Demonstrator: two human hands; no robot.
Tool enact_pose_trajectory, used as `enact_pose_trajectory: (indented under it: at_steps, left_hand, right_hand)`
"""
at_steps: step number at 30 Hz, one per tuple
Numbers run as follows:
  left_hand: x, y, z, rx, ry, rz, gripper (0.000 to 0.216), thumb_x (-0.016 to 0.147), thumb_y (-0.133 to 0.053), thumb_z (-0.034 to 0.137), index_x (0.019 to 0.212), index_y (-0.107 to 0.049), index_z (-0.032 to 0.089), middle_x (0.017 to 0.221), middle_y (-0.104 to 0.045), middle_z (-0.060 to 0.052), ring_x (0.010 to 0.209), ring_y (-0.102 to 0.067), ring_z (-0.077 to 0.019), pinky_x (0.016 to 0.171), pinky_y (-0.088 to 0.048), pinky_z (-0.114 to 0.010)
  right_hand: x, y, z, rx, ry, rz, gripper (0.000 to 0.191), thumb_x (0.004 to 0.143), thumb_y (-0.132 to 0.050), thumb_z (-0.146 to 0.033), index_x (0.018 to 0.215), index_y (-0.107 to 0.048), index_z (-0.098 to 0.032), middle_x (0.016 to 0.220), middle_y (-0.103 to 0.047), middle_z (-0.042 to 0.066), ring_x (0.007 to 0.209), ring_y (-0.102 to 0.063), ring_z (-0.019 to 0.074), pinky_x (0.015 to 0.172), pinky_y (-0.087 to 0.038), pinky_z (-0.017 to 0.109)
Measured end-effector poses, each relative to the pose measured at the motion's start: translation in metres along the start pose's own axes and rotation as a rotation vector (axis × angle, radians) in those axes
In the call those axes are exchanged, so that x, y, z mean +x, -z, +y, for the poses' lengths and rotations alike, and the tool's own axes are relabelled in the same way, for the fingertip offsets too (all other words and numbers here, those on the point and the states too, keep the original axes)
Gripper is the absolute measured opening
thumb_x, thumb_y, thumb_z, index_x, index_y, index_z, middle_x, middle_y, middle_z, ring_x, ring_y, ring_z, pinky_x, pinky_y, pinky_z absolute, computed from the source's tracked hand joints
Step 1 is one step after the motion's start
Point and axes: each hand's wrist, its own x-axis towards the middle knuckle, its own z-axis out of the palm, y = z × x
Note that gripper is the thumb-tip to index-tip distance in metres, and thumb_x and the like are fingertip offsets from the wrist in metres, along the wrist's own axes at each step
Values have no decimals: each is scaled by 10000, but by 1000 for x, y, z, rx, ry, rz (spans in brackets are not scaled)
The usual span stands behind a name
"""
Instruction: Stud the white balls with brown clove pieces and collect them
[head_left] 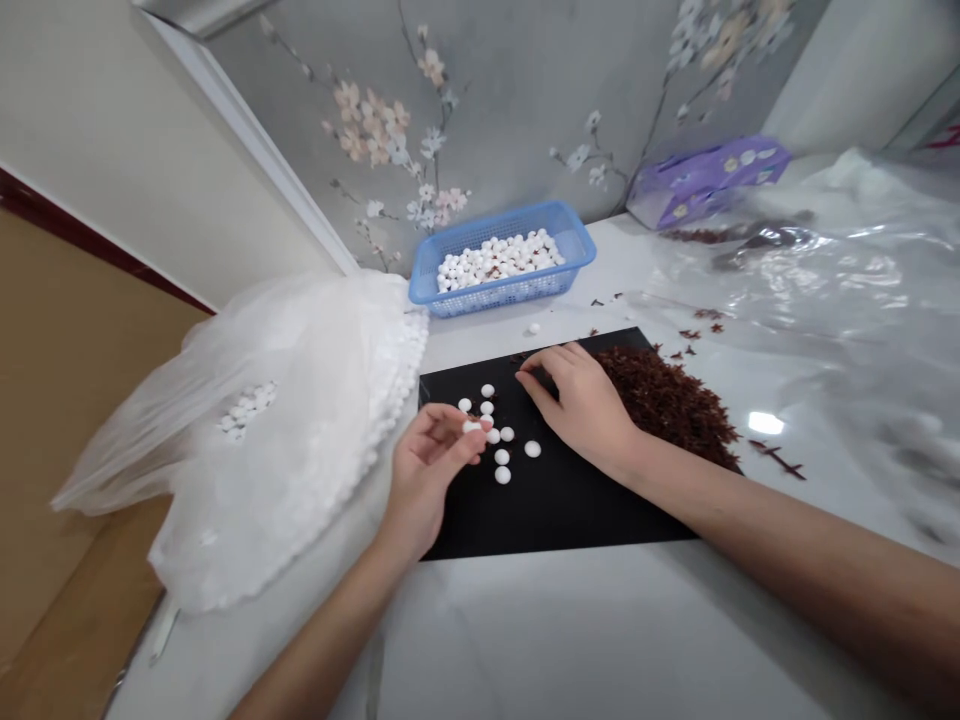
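My left hand (424,470) pinches a small white ball (472,427) between thumb and fingers, over the left part of a black mat (555,515). Several loose white balls (502,457) lie on the mat just beyond and beside those fingertips. Above the mat's middle is my right hand (577,400), thumb and forefinger curled together at the tips; what they hold, if anything, is too small to make out. A heap of small reddish-brown, star-like pieces (667,405) covers the mat's right side, partly behind my right hand and forearm.
A blue plastic basket (502,297) of white balls stands against the wall. At left lies a big clear bag (300,440) full of white balls. Clear plastic bags (825,270) and a purple packet (709,180) occupy the right. A few brown pieces (776,458) are scattered on the table.
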Motion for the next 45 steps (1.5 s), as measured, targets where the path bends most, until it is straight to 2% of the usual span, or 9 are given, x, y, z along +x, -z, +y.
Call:
enact_pose_trajectory:
  at_steps: [3, 10, 16, 22, 29, 32, 35, 39, 45]
  left_hand:
    - [11, 14, 11, 171, -141, 36, 229, 653, -744, 247, 871, -683, 212, 743, -671, -7, 706, -606, -125, 632, -457, -211]
    - [39, 38, 17, 916, -467, 21, 113, 703, -681, 346, 727, -694, 237, 1026, -633, -49, 970, -558, -227, 747, -439, -301]
    - [57, 38, 17, 1220, -368, -198, 264, 796, -549, 415, 957, -697, 265, 1087, -617, -65, 1059, -516, -260, 843, -410, -348]
    - [81, 22, 23, 1211, -300, -411, 363, 787, -536, 468, 1051, -657, 251, 1092, -635, -50, 922, -590, -233, 772, -449, -333]
    - [129, -27, 5, 1113, -430, -407, 334, 818, -500, 317, 1092, -624, 170, 1059, -649, -83, 840, -607, -197, 768, -464, -325]
    - [148, -46, -4, 1092, -478, -392, 362, 802, -519, 289, 1134, -603, 171, 1058, -633, -83, 836, -595, -194, 790, -456, -331]
    - [157, -58, -10, 1076, -502, -400, 285, 778, -554, 286, 1021, -658, 179, 992, -635, -69, 768, -590, -178, 774, -458, -327]
    - [147, -57, -7, 1031, -535, -379, 167, 759, -578, 263, 855, -678, 170, 915, -643, -57, 728, -582, -168, 729, -460, -305]
    - [91, -19, 8, 732, -460, -174, 301, 759, -616, 340, 1023, -611, 196, 884, -640, -32, 766, -597, -142, 629, -470, -228]
  right_hand:
    - [-2, 1, -4, 78, -37, -6, 80, 871, -498, -228, 849, -557, -180, 752, -634, 45, 671, -576, 187, 613, -440, 308]
    - [-4, 2, -4, 205, -15, 25, 96, 870, -470, -183, 911, -556, -200, 817, -645, 26, 660, -591, 150, 568, -440, 253]
    - [-1, 1, -1, 243, -33, 105, 149, 831, -483, -114, 926, -582, -173, 864, -631, 48, 672, -586, 152, 614, -476, 273]
    - [-2, 1, -2, 284, 10, 148, 197, 867, -464, -130, 977, -612, -196, 911, -610, 46, 730, -593, 151, 673, -500, 271]
    - [-3, 0, 1, 312, 94, 245, 308, 907, -412, -155, 1132, -598, -253, 950, -582, 54, 851, -599, 158, 773, -504, 287]
    - [-3, -1, 2, 336, 120, 292, 305, 902, -428, -148, 1120, -608, -264, 932, -592, 48, 864, -600, 155, 776, -505, 285]
    - [-3, 1, 0, 350, 119, 343, 255, 888, -465, -147, 1043, -640, -247, 882, -599, 40, 793, -605, 142, 719, -509, 262]
    - [-3, 4, -3, 331, 101, 364, 157, 868, -510, -163, 927, -645, -218, 838, -599, 24, 612, -550, 104, 612, -487, 240]
    - [-3, 7, -6, 317, 13, 357, 62, 849, -545, -177, 853, -605, -191, 781, -570, -2, 499, -445, 75, 531, -432, 231]
